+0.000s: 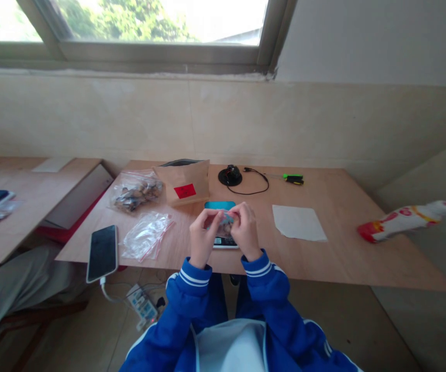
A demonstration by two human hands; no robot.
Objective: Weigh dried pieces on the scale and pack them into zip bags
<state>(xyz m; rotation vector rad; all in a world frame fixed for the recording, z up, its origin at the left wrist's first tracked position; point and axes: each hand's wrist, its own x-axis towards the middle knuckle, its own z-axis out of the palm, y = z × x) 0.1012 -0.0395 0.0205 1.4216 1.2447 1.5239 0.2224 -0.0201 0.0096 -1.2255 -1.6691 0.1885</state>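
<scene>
The left grip (203,237) and right grip (246,230) are pressed together at the fingertips, pinching a small bluish item (226,219) between them; its exact form is too small to tell. Directly under the grip, a flat teal-and-black device (223,242) lies on the wooden surface (342,248), partly hidden by the hands. Just left of the grip lies a clear zip bag (146,236), with a smartphone (102,253) farther left at the surface's edge, its white cable (106,292) dropping below. A white paper sheet (298,223) lies to the right. Beyond the grip stand a kraft pouch with a red label (184,183) and a zip bag of brown pieces (137,191). Farther still are a black round stand with a cable (229,175) and a green-handled tool (293,179).
</scene>
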